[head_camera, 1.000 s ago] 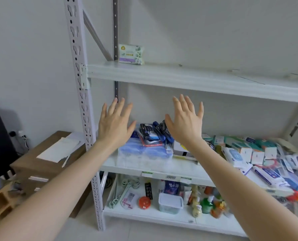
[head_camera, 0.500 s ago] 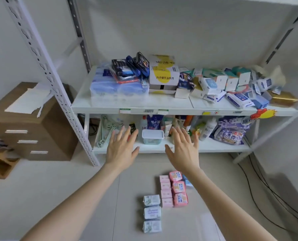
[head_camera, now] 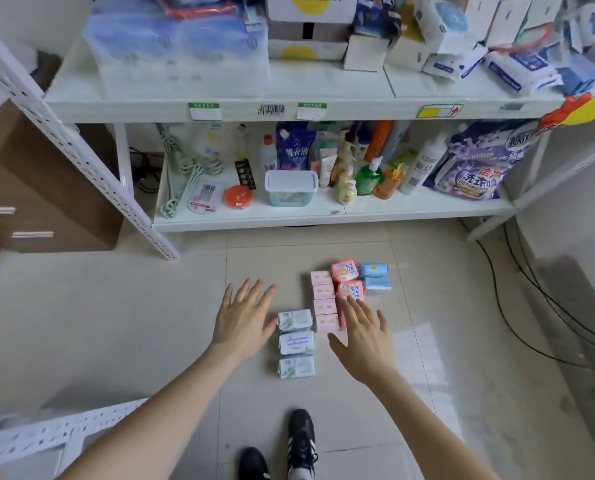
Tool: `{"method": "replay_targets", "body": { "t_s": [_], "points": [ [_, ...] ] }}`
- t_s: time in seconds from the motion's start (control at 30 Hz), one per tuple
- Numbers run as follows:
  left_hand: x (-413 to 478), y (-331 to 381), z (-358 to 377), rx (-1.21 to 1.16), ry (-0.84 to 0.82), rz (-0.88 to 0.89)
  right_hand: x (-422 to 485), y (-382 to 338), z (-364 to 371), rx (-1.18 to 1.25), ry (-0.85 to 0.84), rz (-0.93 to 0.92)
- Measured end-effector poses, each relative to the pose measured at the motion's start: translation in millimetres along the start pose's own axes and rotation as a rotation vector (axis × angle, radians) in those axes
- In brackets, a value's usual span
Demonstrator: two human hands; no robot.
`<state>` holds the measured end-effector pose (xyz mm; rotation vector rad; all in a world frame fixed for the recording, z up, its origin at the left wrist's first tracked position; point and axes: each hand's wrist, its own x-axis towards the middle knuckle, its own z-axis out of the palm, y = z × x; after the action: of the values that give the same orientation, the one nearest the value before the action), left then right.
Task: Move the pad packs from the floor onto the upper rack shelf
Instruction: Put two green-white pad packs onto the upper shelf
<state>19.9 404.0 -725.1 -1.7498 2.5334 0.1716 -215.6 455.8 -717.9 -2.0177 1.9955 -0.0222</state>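
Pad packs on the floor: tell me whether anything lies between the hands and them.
Nothing visible does. The left hand is spread open just beside the white-green packs; the right hand, open, overlaps the pink packs. The upper shelf is out of view.

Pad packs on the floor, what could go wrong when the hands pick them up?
1. The pale green packs and pink packs lie close together in rows, so the open left hand or right hand might knock neighbours askew when grabbing one.
2. The black shoes stand just behind the nearest pack; a step forward could squash it.
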Motion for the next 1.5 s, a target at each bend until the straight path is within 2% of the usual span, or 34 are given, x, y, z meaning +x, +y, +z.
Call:
{"method": "replay_targets", "body": {
  "t_s": [0.1, 0.4, 0.7, 0.9, 1.13, 1.3, 1.5],
  "points": [
    [13, 3, 41, -0.023, -0.035, -0.004, 17, 16, 39, 0.023, -0.084, -0.008],
    [55, 7, 202, -0.064, -0.175, -0.06, 76, 62, 193, 0.064, -0.151, -0.062],
    [89, -3, 374, -0.099, -0.228, -0.043, 117, 107, 362, 0.116, -0.244, -0.052],
    [109, -19, 464, -0.107, -0.233, -0.019, 140, 135, 447, 0.174, -0.315, -0.069],
    [136, -35, 525, -0.114, -0.287, 0.032, 161, 151, 502, 0.275, -0.309, -0.102],
    [150, -39, 542, -0.096, -0.289, 0.082, 168, 156, 520, 0.292, -0.243, -0.131],
    [168, -42, 550, -0.132, -0.3, 0.094, 173, 152, 529, 0.353, -0.294, -0.092]
  ]
}}
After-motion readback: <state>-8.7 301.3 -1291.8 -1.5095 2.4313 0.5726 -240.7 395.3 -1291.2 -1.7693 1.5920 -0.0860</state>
